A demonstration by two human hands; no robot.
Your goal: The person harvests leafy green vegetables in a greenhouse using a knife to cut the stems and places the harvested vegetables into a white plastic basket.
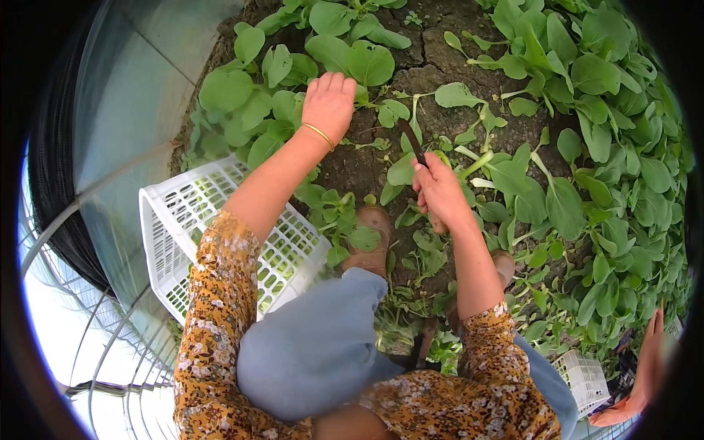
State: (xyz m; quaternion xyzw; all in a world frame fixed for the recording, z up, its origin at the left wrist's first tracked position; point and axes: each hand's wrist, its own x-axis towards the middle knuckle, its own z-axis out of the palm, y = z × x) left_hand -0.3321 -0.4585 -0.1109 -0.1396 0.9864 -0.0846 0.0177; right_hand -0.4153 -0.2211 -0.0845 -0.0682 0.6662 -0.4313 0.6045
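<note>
My left hand (330, 104), with a yellow bangle at the wrist, reaches into leafy green plants (352, 60) at the upper middle. Its fingers are bent down among the leaves, and their tips are hidden, so I cannot tell whether they grip a stem. My right hand (440, 192) is closed around the wooden handle (437, 224) of a knife with a dark, narrow blade (411, 140). The blade points up and left over the soil, its tip near a small leaf. Cut or loose leaves (484, 159) lie right of the knife.
A white slatted plastic crate (297, 242) holding greens stands under my left forearm. Dense leafy plants (621, 165) fill the right side. Plastic greenhouse sheeting (137, 71) rises at the left. Another white crate (582, 379) and a person's arm (646, 363) show at the lower right.
</note>
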